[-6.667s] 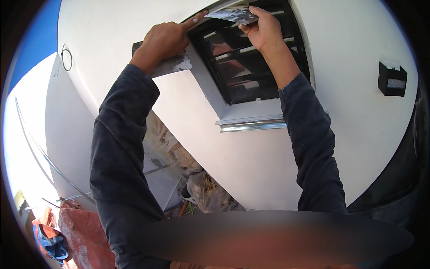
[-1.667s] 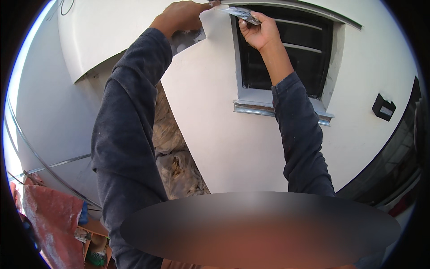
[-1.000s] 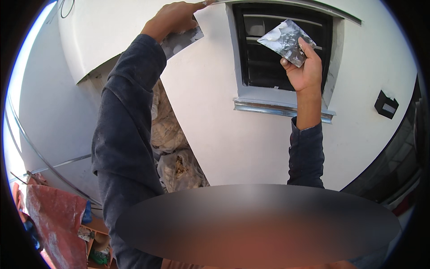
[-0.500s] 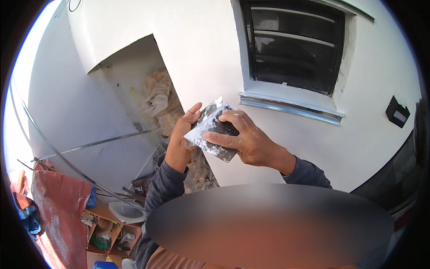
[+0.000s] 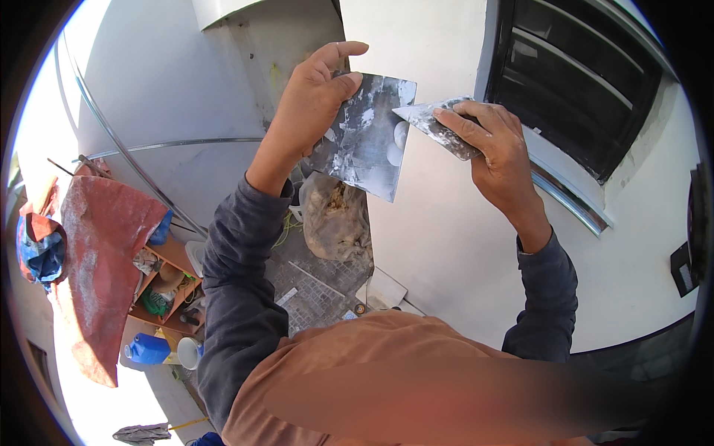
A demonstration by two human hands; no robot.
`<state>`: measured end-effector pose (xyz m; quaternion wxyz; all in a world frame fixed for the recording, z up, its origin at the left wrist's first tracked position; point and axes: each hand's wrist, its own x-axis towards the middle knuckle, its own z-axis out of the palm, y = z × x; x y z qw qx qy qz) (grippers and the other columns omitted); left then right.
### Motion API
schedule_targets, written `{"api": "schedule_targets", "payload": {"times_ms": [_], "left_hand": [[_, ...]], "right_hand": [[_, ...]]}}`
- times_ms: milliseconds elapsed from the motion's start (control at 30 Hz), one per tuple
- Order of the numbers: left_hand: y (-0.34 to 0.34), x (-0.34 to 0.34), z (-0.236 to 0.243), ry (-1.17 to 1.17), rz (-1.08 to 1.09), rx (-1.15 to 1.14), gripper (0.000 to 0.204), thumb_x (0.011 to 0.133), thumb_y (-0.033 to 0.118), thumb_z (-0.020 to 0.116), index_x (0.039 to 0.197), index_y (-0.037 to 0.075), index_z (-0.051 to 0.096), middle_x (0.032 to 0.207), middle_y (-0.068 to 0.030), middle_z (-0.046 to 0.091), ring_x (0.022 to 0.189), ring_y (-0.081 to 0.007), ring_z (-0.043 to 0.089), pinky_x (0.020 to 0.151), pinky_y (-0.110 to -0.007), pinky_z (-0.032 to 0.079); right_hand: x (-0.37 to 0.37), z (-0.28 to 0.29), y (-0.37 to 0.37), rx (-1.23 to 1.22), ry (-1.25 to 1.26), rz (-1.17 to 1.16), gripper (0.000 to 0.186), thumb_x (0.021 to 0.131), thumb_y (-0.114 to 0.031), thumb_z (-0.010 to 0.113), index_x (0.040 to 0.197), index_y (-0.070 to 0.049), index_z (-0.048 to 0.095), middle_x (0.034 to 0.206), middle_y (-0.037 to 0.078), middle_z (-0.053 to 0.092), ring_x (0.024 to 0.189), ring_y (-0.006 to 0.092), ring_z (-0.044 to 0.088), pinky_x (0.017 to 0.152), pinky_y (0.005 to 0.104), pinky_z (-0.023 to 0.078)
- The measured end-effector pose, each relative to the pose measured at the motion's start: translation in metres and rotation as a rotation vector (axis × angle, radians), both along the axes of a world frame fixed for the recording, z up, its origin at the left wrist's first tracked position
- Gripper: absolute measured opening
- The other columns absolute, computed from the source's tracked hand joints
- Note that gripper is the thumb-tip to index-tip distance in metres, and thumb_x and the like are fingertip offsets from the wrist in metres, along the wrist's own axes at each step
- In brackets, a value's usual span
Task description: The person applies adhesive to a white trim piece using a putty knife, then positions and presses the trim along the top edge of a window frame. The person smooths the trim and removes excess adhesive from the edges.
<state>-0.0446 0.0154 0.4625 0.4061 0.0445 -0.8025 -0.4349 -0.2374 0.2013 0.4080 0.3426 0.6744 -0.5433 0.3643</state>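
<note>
My left hand (image 5: 311, 95) grips a flat, rectangular metal putty plate (image 5: 366, 141) by its upper left corner, thumb on its face and index finger stretched out past it. White putty is smeared over the plate, and two rounded pale patches show at its right edge. In my right hand (image 5: 500, 152) is a putty-smeared scraper blade (image 5: 439, 126), pinched between thumb and fingers. Its pointed corner comes close to the plate's right edge; whether they touch I cannot tell. Behind both hands stands the white wall (image 5: 439, 230).
A dark louvred window (image 5: 573, 82) with a metal sill strip (image 5: 569, 197) is at right. On the left are a red cloth (image 5: 104, 260), wooden shelves (image 5: 167, 286), a blue container (image 5: 147, 348) and a bent metal rail (image 5: 111, 141). Below the plate, a plastic-wrapped bundle (image 5: 335, 219) sits on paving.
My hands have drawn apart, and the scraper has come away from the plate's face. The view has shifted, showing more of the paving and my torso, with the window farther right.
</note>
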Motion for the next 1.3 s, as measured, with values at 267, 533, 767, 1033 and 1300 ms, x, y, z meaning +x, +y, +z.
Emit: {"api": "schedule_targets", "payload": {"times_ms": [267, 533, 767, 1033, 1300], "left_hand": [[0.010, 0.000, 0.018, 0.053, 0.186, 0.234, 0.035, 0.094, -0.002, 0.053, 0.129, -0.001, 0.058, 0.082, -0.0040, 0.069, 0.063, -0.0051, 0.062, 0.058, -0.020, 0.048], [-0.030, -0.034, 0.066, 0.103, 0.116, -0.353, 0.043, 0.096, 0.002, 0.054, 0.139, 0.006, 0.055, 0.081, -0.0023, 0.071, 0.063, -0.0100, 0.063, 0.060, -0.031, 0.052], [-0.021, -0.134, 0.132, -0.321, 0.703, -1.109, 0.057, 0.094, 0.000, 0.051, 0.146, 0.022, 0.051, 0.101, -0.0168, 0.074, 0.085, -0.0286, 0.072, 0.077, -0.038, 0.057], [-0.014, -0.141, 0.177, -0.385, 0.475, -1.171, 0.076, 0.083, 0.001, 0.054, 0.155, 0.009, 0.031, 0.099, -0.0284, 0.069, 0.094, -0.0420, 0.068, 0.080, -0.051, 0.053], [-0.031, -0.149, 0.190, -0.415, 0.404, -1.166, 0.063, 0.086, 0.003, 0.054, 0.148, 0.009, 0.044, 0.119, -0.0251, 0.066, 0.111, -0.0404, 0.063, 0.092, -0.048, 0.052]], "right_hand": [[-0.016, -0.001, 0.011, 0.197, -0.097, 0.246, 0.050, 0.074, 0.014, 0.062, 0.108, -0.018, 0.078, 0.109, 0.004, 0.070, 0.106, 0.0266, 0.058, 0.098, 0.0398, 0.040], [-0.069, 0.041, 0.011, -0.004, -1.223, 0.768, 0.026, 0.090, -0.011, 0.061, 0.113, 0.003, 0.062, 0.098, 0.008, 0.070, 0.088, 0.0172, 0.067, 0.080, 0.0329, 0.054], [-0.148, 0.143, -0.052, -0.196, -1.547, 1.054, 0.017, 0.093, -0.004, 0.052, 0.103, 0.009, 0.057, 0.096, 0.019, 0.064, 0.083, 0.0297, 0.065, 0.063, 0.0334, 0.058], [-0.177, 0.178, -0.074, -0.052, -1.604, 1.326, 0.021, 0.091, -0.003, 0.050, 0.070, -0.002, 0.054, 0.073, 0.013, 0.061, 0.066, 0.0244, 0.062, 0.053, 0.0306, 0.057], [-0.155, 0.210, -0.080, -0.226, -1.550, 1.250, 0.019, 0.091, -0.002, 0.044, 0.074, 0.003, 0.052, 0.075, 0.015, 0.060, 0.065, 0.0261, 0.061, 0.052, 0.0304, 0.056]]}}
